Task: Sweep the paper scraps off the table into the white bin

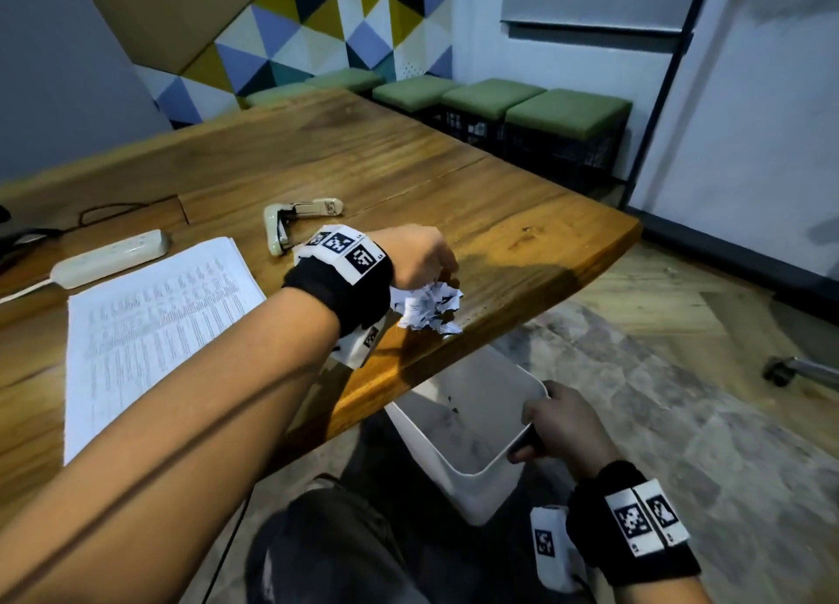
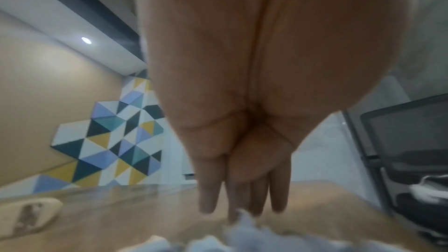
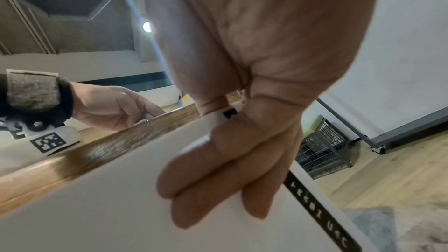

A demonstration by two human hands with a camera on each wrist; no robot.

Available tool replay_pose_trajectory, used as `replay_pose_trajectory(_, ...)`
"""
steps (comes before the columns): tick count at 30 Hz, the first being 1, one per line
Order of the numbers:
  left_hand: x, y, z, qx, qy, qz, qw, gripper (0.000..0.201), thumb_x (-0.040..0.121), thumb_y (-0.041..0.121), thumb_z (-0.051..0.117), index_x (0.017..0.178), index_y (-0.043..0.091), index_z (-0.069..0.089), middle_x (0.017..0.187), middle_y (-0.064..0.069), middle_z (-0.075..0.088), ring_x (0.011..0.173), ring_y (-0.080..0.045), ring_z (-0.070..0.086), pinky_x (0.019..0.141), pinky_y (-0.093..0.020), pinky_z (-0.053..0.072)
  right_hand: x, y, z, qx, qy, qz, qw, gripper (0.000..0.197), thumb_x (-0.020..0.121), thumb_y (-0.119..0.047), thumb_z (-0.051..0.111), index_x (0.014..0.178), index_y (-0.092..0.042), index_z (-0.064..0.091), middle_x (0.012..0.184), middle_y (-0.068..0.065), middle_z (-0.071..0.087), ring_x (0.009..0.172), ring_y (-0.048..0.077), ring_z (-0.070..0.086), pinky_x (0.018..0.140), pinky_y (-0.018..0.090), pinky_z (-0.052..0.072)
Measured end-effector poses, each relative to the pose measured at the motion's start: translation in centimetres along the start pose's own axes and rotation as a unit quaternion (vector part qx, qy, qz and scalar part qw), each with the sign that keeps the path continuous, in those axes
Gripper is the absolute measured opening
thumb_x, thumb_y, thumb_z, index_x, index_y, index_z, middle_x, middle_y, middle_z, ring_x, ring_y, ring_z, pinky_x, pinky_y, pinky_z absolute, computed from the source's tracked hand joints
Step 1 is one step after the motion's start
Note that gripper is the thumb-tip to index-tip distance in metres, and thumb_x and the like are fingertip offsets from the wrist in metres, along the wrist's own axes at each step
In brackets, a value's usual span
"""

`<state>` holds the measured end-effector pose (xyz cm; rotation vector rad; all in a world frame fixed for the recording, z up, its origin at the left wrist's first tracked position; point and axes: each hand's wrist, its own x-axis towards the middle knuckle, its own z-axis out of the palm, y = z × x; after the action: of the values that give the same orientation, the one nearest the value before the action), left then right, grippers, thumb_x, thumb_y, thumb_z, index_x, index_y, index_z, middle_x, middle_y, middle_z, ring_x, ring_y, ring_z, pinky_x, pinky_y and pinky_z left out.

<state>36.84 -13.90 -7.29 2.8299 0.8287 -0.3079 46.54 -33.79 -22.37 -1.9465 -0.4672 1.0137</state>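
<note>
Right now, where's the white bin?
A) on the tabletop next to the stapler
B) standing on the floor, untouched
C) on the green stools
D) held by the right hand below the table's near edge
D: the right hand grips the rim of the white bin just below the table edge, under the paper scraps that the left hand is pushing.

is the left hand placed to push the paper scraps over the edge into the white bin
Probably yes: the left hand sits right behind the paper scraps at the table edge, and the right hand holds the white bin just below.
</note>
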Motion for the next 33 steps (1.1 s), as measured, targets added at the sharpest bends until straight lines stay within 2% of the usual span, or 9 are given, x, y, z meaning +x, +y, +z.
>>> replay_pose_trajectory(8, -2.1, 2.2, 1.4, 0.048, 0.000, -0.004, 0.999, 0.075, 0.084, -0.009, 0.028, 0.140, 0.033, 0.054, 0.148, -0.002, 0.052, 0.130, -0.026, 0.054, 0.102, -0.033, 0.046, 0.0, 0.2, 0.2, 0.008, 0.002, 0.014, 1.000, 0.020, 0.083, 0.010, 0.043, 0.085, -0.005, 0.056, 0.074, 0.024, 0.059, 0.040, 0.039, 0.069, 0.036, 0.029, 0.051)
replay_pose_trajectory(11, -3.0, 2.8, 2.3, 0.070, -0.010, 0.013, 0.997, 0.056, 0.094, 0.003, 0.036, 0.136, 0.031, 0.059, 0.136, -0.001, 0.062, 0.113, -0.024, 0.061, 0.088, -0.029, 0.048, -0.4, 0.0, 0.3, 0.010, -0.001, 0.013, 1.000, 0.019, 0.084, 0.009, 0.043, 0.086, -0.003, 0.057, 0.074, 0.024, 0.060, 0.044, 0.041, 0.070, 0.037, 0.030, 0.052)
replay_pose_trajectory(14, -3.8, 3.3, 3.2, 0.087, 0.012, 0.025, 0.996, 0.041, 0.098, 0.016, 0.042, 0.130, 0.028, 0.064, 0.123, 0.000, 0.067, 0.098, -0.019, 0.059, 0.077, -0.024, 0.037, -0.8, -0.2, 0.4, 0.014, -0.003, 0.005, 1.000, 0.019, 0.085, 0.009, 0.043, 0.085, -0.003, 0.057, 0.071, 0.023, 0.060, 0.046, 0.042, 0.071, 0.040, 0.033, 0.056)
replay_pose_trajectory(17, -4.3, 4.1, 4.2, 0.113, 0.014, 0.020, 0.993, 0.046, 0.093, 0.005, 0.041, 0.132, 0.016, 0.062, 0.126, -0.010, 0.066, 0.117, -0.031, 0.059, 0.095, -0.028, 0.038, -1.0, -0.1, 0.4, 0.022, -0.005, 0.005, 1.000, 0.019, 0.085, 0.009, 0.043, 0.088, -0.003, 0.057, 0.073, 0.023, 0.061, 0.040, 0.038, 0.069, 0.045, 0.037, 0.060)
replay_pose_trajectory(21, -5.1, 5.4, 6.1, 0.118, 0.040, 0.016, 0.992, 0.045, 0.086, 0.000, 0.044, 0.125, 0.008, 0.065, 0.126, -0.013, 0.066, 0.115, -0.033, 0.058, 0.113, -0.036, 0.028, -1.1, 0.1, 0.4, 0.023, -0.002, 0.003, 1.000, 0.023, 0.082, 0.008, 0.039, 0.093, 0.001, 0.058, 0.068, 0.028, 0.065, 0.049, 0.046, 0.072, 0.060, 0.051, 0.063)
replay_pose_trajectory(24, -6.5, 6.2, 7.0, 0.078, 0.059, 0.035, 0.995, 0.049, 0.080, -0.004, 0.041, 0.120, 0.009, 0.066, 0.121, -0.011, 0.068, 0.111, -0.033, 0.060, 0.098, -0.044, 0.048, -1.3, 0.3, 0.4, 0.020, 0.000, 0.001, 1.000, 0.023, 0.082, 0.008, 0.038, 0.092, 0.002, 0.057, 0.056, 0.025, 0.065, 0.052, 0.049, 0.072, 0.060, 0.050, 0.062)
replay_pose_trajectory(27, -7.1, 6.5, 6.9, 0.044, 0.104, 0.045, 0.993, 0.055, 0.081, 0.000, 0.038, 0.126, 0.016, 0.065, 0.120, -0.008, 0.070, 0.111, -0.030, 0.062, 0.080, -0.035, 0.051, -1.2, 0.5, 0.3, 0.027, -0.001, -0.001, 1.000, 0.020, 0.085, 0.007, 0.038, 0.092, 0.004, 0.056, 0.061, 0.025, 0.064, 0.045, 0.044, 0.071, 0.053, 0.042, 0.061)
replay_pose_trajectory(31, -6.6, 4.5, 4.7, -0.022, 0.093, -0.050, 0.994, 0.054, 0.090, 0.001, 0.037, 0.140, 0.011, 0.054, 0.145, -0.011, 0.053, 0.134, -0.028, 0.049, 0.111, -0.034, 0.039, -1.4, 0.4, 0.3, 0.032, -0.003, -0.005, 0.999, 0.018, 0.085, 0.009, 0.040, 0.087, 0.001, 0.056, 0.071, 0.026, 0.060, 0.040, 0.040, 0.068, 0.042, 0.034, 0.058)
replay_pose_trajectory(33, -6.7, 3.0, 3.7, 0.011, 0.074, -0.078, 0.994, 0.045, 0.092, 0.006, 0.042, 0.135, 0.004, 0.055, 0.140, -0.018, 0.056, 0.127, -0.033, 0.054, 0.106, -0.040, 0.045, -1.4, 0.3, 0.3, 0.028, -0.002, -0.007, 1.000, 0.018, 0.085, 0.009, 0.040, 0.084, 0.000, 0.055, 0.065, 0.024, 0.059, 0.038, 0.038, 0.067, 0.039, 0.030, 0.055)
